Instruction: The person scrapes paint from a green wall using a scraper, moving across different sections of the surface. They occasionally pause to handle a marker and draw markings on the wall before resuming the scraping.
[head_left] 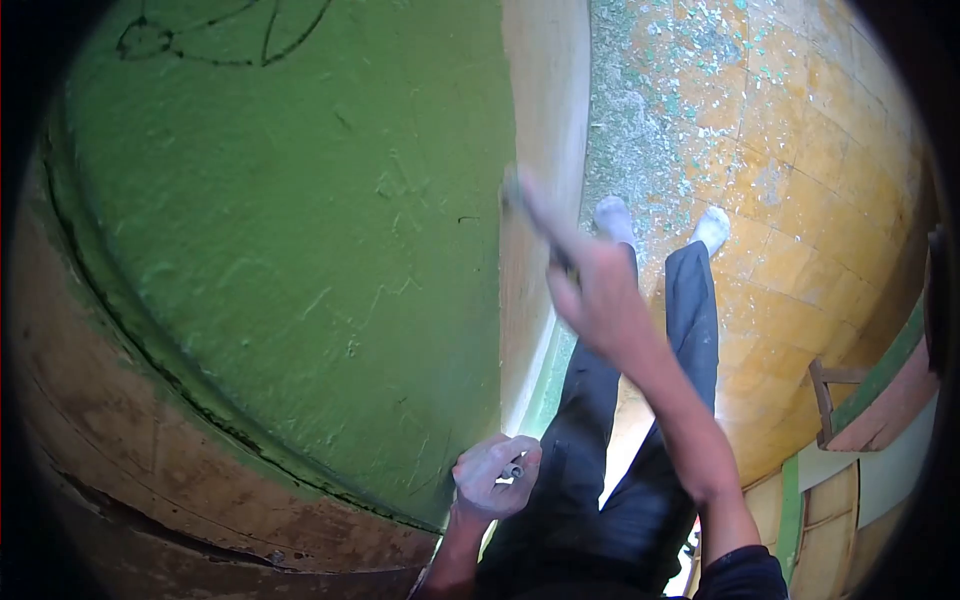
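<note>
My right hand (600, 295) is raised over the edge of the green wall (300, 220). Its fingers are wrapped round a slim dark tool (562, 258), blurred by motion, with the forefinger stretched along it towards the wall's border. Low in the view, my left hand (497, 476) is closed against the lower right corner of the green surface. A small round metal end (513, 470) pokes out of that fist; the rest of the object is hidden. Both hands look dusty.
Pale and green chips (700, 85) lie scattered over the yellow tiled floor (820, 220). My feet in white socks (712, 230) stand beside the wall's pale edge strip (545, 100). A wooden frame piece (825, 405) is at the right. Brown wall (150, 450) borders the green area.
</note>
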